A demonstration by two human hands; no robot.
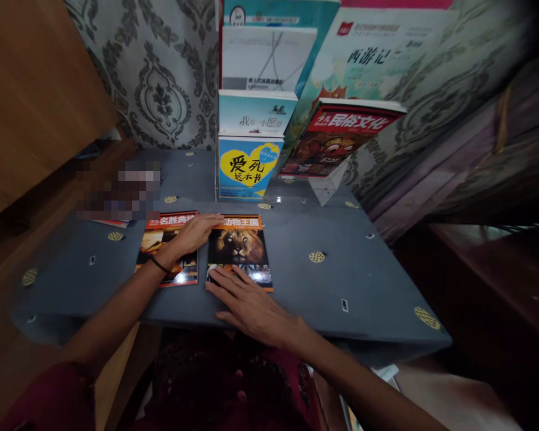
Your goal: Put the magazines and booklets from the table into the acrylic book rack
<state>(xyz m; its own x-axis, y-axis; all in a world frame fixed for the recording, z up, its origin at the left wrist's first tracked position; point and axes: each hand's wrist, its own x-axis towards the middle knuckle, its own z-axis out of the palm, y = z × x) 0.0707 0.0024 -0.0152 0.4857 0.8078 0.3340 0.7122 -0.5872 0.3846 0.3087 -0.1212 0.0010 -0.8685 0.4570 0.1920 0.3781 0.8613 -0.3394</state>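
Note:
A book with a lion on its cover (240, 245) lies flat on the grey table, its orange title band at the top. My left hand (196, 233) reaches over to its upper left corner, fingers stretched out. On its lower left part rests my right hand (242, 299), with the fingers spread flat. Just left of it lies a second book with a red and orange cover (184, 272), partly hidden under my left hand and wrist. The two books are side by side with a narrow gap between them.
A stand at the back holds several upright books, among them a blue and yellow book (248, 170) and a red-topped book (336, 140). A blurred-out item (121, 191) lies at the table's left. The grey tablecloth (296, 311) ends close to my body.

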